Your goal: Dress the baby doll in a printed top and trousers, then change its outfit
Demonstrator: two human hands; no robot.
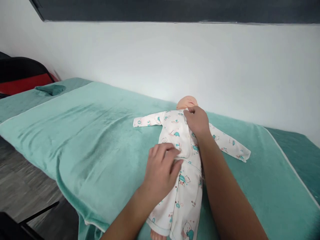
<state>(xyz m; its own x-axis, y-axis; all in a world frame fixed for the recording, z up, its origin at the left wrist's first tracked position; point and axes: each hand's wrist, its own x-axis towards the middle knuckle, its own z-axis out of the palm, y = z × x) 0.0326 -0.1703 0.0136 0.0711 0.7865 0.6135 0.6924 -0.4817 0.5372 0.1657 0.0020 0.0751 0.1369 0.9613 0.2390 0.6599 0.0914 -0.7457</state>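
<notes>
From where I stand, a doll (188, 101) lies on a green blanket (105, 123), right of the middle, its head on the far side by the wall (125, 56). White printed clothes (173, 124) wrap its body; a bare foot (157, 235) pokes out of the near end of one leg. Both sleeves are spread wide, and I can't tell whether there are arms inside.

The right hand (197, 120) pinches the clothes just below the neck. The left hand (162, 165) is at the waist, fingers loosely bent by the hem of the front flap; whether they grip it I can't say.

A broad stretch of blanket runs left from the doll, its near edge hanging above the grey floor (25, 176). To the right, a narrower stretch ends at a pale edge over darker green cloth (295, 150).
</notes>
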